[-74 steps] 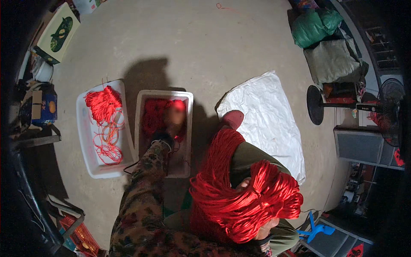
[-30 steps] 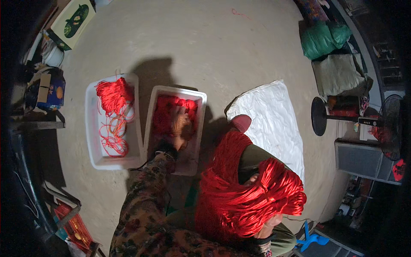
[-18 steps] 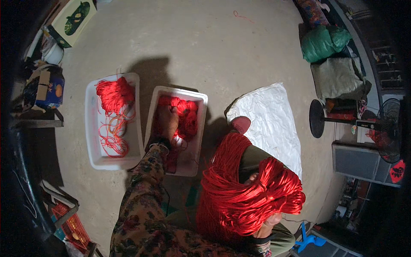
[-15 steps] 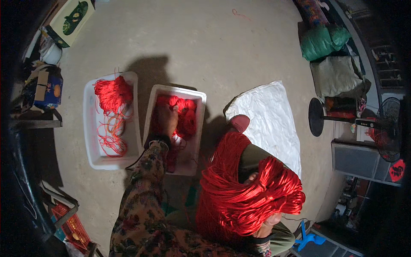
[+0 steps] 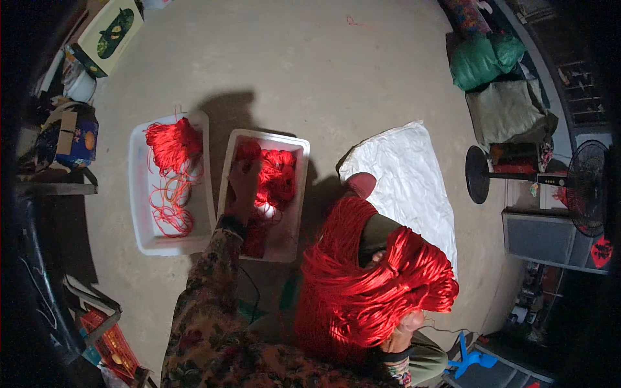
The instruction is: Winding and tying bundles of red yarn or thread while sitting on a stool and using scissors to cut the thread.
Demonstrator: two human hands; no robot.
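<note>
A thick skein of glossy red cord (image 5: pixel 381 291) is draped across my lap and right leg. My right hand (image 5: pixel 409 322) is closed around its lower right edge, with the fingers partly hidden by the strands. My left hand (image 5: pixel 242 187) is in deep shadow over the left wall of a white foam box (image 5: pixel 303 145). Bundles of red cord (image 5: pixel 278 174) lie inside that box, right beside the hand. Its fingers are too dark to make out. Left of it stands a white plastic tub (image 5: pixel 137 187) with a red cord bundle (image 5: pixel 173 143) and loose tangled red strands (image 5: pixel 171 216).
A crumpled white sheet (image 5: pixel 404 181) lies on the floor to the right. Along the right wall are a green bag (image 5: pixel 479 63), a grey bag (image 5: pixel 511 113) and a black fan (image 5: pixel 585 187). A blue stool (image 5: pixel 472 361) stands at lower right. Cartons (image 5: pixel 113 32) line the far left.
My left hand has drawn left from the cord bundles toward the box's left wall, into shadow. My right hand keeps its hold on the skein, which has shifted slightly.
</note>
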